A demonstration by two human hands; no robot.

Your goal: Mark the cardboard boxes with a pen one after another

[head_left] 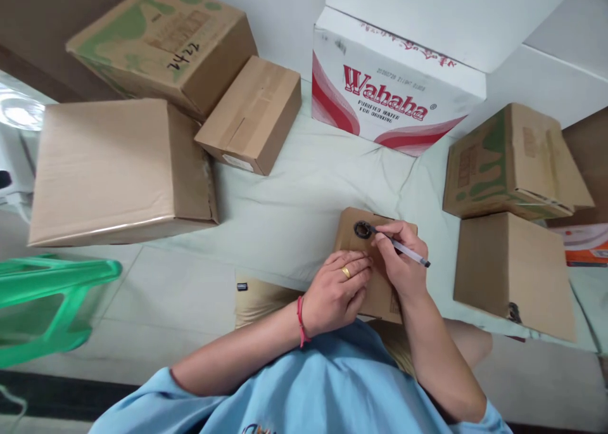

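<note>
A small brown cardboard box (349,222) lies near the table's front edge, close to my body. My right hand (403,256) is closed around a marker pen (411,253) with a pale barrel and a dark end. The pen's tip is at a thick black ring (363,229) on the top of the box. My left hand (339,288) rests on the box's left side, its fingers lying across the cardboard below the ring. It holds nothing that I can see.
Brown cartons stand at left, including a large plain carton (104,168) and a flat box (251,117). A white Wahaha carton (399,98) sits at the back. More cartons (479,256) are at right. A green stool (52,301) stands on the floor at left.
</note>
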